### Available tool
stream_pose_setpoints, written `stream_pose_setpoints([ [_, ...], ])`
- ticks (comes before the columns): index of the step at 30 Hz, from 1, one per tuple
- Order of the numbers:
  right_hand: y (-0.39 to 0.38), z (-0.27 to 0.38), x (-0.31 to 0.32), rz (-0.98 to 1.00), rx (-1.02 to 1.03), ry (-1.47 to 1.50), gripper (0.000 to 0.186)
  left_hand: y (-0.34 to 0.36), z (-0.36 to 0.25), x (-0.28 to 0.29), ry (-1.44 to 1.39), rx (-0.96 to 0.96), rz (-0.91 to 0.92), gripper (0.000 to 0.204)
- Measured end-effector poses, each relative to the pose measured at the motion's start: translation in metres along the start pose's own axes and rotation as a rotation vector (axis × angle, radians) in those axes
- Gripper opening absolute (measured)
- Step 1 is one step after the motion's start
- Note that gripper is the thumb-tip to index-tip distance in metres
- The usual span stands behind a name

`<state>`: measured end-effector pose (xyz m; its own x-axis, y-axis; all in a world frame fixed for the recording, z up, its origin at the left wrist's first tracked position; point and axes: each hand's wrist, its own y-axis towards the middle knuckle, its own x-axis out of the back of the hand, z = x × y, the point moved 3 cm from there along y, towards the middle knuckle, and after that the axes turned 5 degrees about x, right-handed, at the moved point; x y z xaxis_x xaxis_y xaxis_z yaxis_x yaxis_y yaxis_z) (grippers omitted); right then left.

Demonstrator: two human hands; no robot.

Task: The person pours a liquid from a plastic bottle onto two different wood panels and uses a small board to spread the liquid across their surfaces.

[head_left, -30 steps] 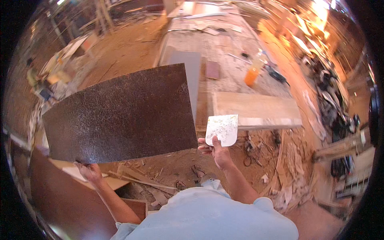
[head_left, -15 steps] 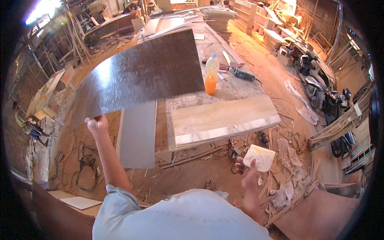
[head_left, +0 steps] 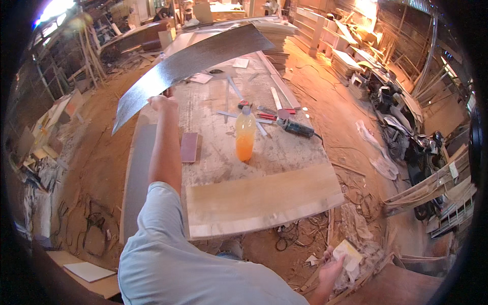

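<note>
My left hand (head_left: 163,103) is closed on the near edge of a dark glossy laminate sheet (head_left: 190,58), raised over the left far part of the worktable (head_left: 213,168). The sheet bows along its length, and its far right corner is near a stack of boards. Low at the right, off the table's near edge, my right hand (head_left: 331,270) grips a small flat off-white piece (head_left: 348,255) with yellowish stains. A pale wooden panel (head_left: 264,195) lies along the near edge of the table. On the left side rests a long grey strip (head_left: 140,178), beside a purplish block (head_left: 190,147).
A bottle with orange liquid (head_left: 245,138) stands mid-table. Behind it lie an angle grinder (head_left: 297,127), red-handled tools and crossed metal strips. Stacked boards (head_left: 277,43) rise at the far end. Motorcycles (head_left: 396,119) and scrap wood line the right; cables and plastic litter the floor.
My left hand has carried the sheet away from me, up and right, uncovering the table's left part and the purplish block. My right hand has dropped lower and nearer, still gripping the flat piece.
</note>
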<state>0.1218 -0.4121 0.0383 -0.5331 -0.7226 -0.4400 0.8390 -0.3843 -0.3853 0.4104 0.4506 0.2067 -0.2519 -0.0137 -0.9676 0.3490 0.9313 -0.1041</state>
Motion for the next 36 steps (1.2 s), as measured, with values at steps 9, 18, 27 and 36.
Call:
stream_pose_setpoints([
  [9,0.040,-0.013,0.084,-0.099,-0.144,-0.125,0.075,0.010,0.270,0.041,-0.009,0.251,-0.097,0.048],
  [18,-0.004,-0.009,-0.042,-0.457,-0.012,-0.306,0.066,0.053,0.463,0.174,0.273,0.638,-0.016,0.035],
  [27,-0.001,-0.011,-0.092,-0.433,-0.055,-0.305,0.058,0.038,0.360,0.193,0.787,1.060,0.365,0.044],
  [36,0.094,-0.020,-0.131,-0.082,-0.019,-0.325,0.056,-0.059,0.042,0.233,1.515,0.344,0.264,0.039],
])
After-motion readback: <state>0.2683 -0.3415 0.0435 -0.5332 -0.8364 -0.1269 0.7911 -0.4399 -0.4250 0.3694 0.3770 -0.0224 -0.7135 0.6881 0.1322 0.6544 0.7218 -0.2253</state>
